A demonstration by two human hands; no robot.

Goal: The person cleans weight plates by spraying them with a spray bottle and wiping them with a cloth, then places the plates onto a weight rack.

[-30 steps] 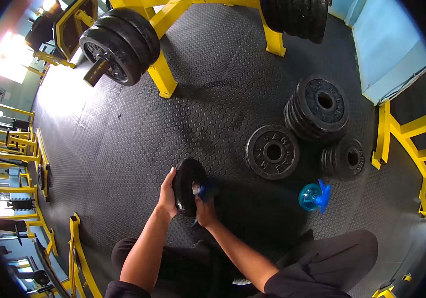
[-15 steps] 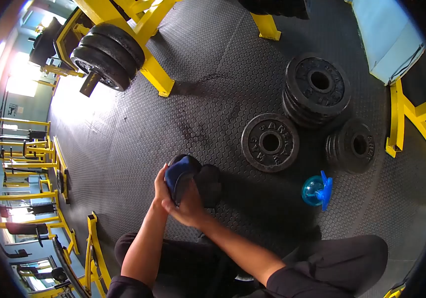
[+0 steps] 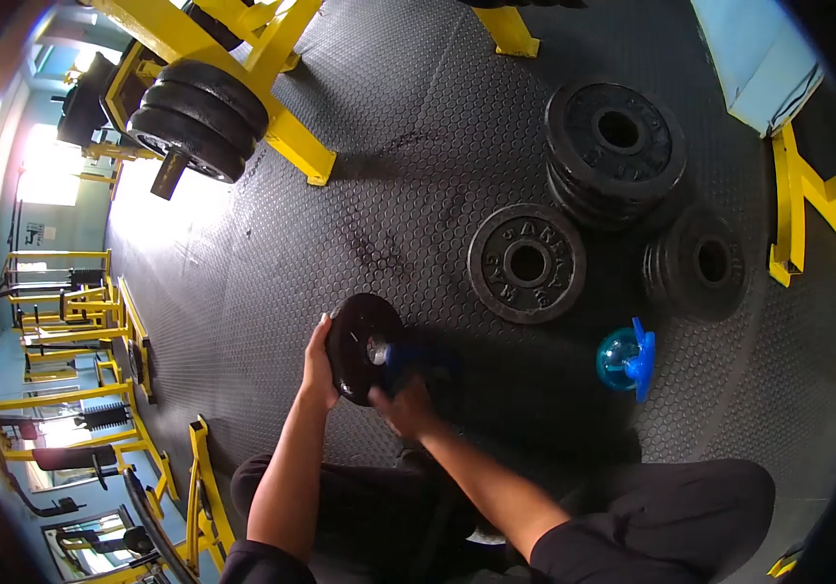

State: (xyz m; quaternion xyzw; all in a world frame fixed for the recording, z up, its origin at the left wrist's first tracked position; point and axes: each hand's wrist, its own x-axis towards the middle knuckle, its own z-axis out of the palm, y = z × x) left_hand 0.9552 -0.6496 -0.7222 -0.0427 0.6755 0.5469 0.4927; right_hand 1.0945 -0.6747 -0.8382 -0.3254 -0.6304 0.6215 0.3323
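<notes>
My left hand [image 3: 317, 368] grips the left edge of a small black weight plate [image 3: 352, 336], which is tilted up off the floor with its face to the right. Its centre hole shows bright. My right hand [image 3: 406, 404], smeared by motion, is at the plate's lower right with its fingers closed on a dark blue cloth [image 3: 418, 362]. The cloth is blurred and lies partly in shadow beside the plate's face.
A single weight plate [image 3: 527, 263] lies flat ahead on the black rubber floor. Behind it stands a stack of plates [image 3: 615, 146], with another plate pile [image 3: 698, 268] to the right. A blue spray bottle [image 3: 622, 359] is nearer. A yellow rack [image 3: 296, 141] holds plates at upper left.
The cloth and my right hand have moved right and down off the plate's face, uncovering it. My left hand stays on the plate's edge. The view has shifted slightly.
</notes>
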